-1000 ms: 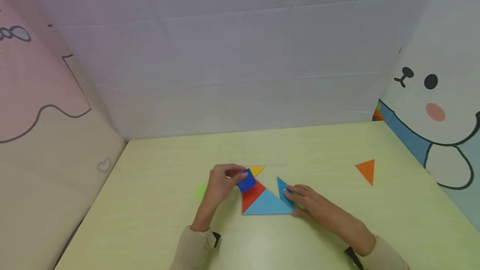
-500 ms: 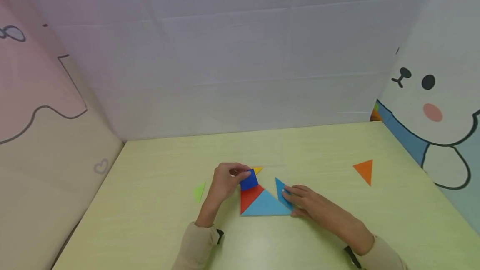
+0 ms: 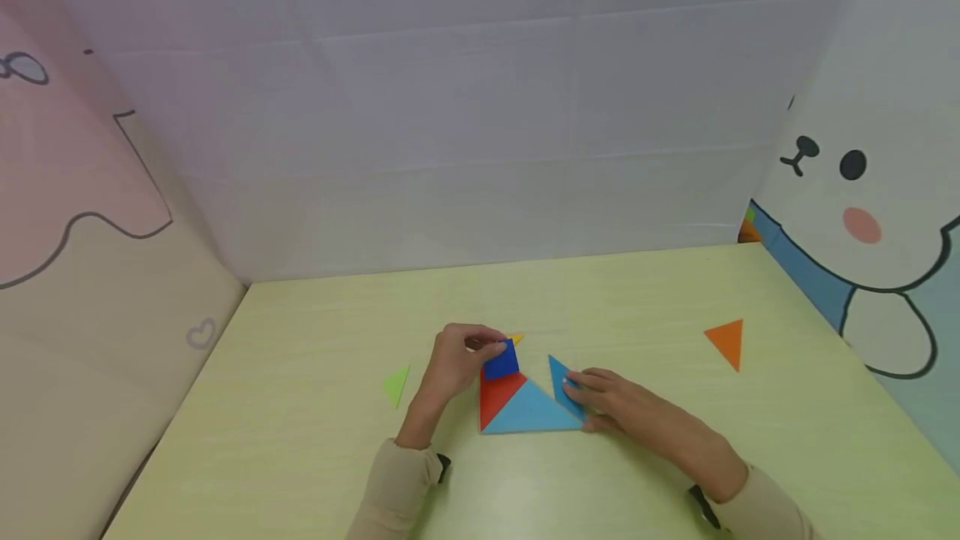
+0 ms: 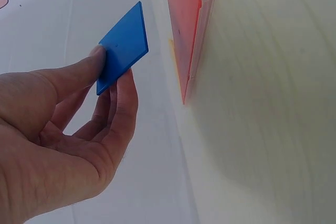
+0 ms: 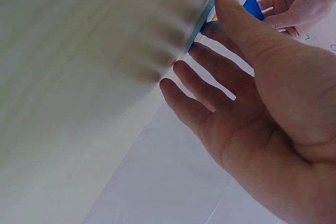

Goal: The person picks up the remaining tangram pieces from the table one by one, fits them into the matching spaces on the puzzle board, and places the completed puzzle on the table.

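My left hand [image 3: 457, 361] pinches a dark blue square tangram tile [image 3: 501, 361] between thumb and fingers. In the left wrist view this blue tile [image 4: 125, 48] is tilted and raised off the table, beside the red triangle [image 4: 184, 19]. From the head, it overlaps the top of the red triangle [image 3: 498, 398] and part of a yellow piece [image 3: 517, 339]. A large light blue triangle [image 3: 534, 411] lies against the red one. My right hand [image 3: 618, 398] has its fingers extended onto a narrow blue piece [image 3: 558, 377], partly hidden beneath them, with the thumb at the light blue triangle's right corner.
A green triangle [image 3: 397, 386] lies on the pale yellow table [image 3: 300, 440], left of my left forearm. Farther right sits an orange triangle [image 3: 727, 344]. A white sheet [image 3: 480, 148] hangs behind the table's back edge, with printed cartoon panels [image 3: 862, 190] at the sides.
My left hand has shifted slightly right with the blue square tile, covering more of the yellow piece and uncovering the green triangle. My right hand stays nearly still on the narrow blue piece.
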Demonstrator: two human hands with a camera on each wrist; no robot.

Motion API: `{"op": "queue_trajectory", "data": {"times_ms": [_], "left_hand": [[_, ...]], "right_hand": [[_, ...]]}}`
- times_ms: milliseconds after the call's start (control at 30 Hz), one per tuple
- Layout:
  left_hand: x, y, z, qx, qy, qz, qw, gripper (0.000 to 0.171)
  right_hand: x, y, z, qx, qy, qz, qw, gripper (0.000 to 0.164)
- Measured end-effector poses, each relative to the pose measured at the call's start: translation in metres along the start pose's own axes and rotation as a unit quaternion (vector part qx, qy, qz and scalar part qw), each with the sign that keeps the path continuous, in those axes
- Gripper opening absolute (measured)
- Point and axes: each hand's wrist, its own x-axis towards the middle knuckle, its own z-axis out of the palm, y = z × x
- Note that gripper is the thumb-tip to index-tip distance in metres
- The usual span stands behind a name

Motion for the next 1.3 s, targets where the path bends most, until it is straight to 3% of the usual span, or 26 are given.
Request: {"op": "queue_trajectory", "data": {"times_ms": [500, 1000, 1300], "left_hand": [[0.007, 0.000, 0.005, 0.005, -0.024, -0.005, 0.9997, 0.011], [0.020, 0.001, 0.013, 0.022, -0.061, 0.013, 0.9978, 0.011], [0.026, 0.001, 0.020, 0.046, -0.083, -0.002, 0.9955, 0.016]], "right_hand": [[-0.002, 0.005, -0.002, 0.027, -0.011, 0.007, 1.000, 0.050], [-0.001, 0.003, -0.004, 0.044, -0.027, 0.027, 0.998, 0.052], [0.000, 0.002, -0.004, 0.046, -0.034, 0.039, 0.998, 0.052]]}}
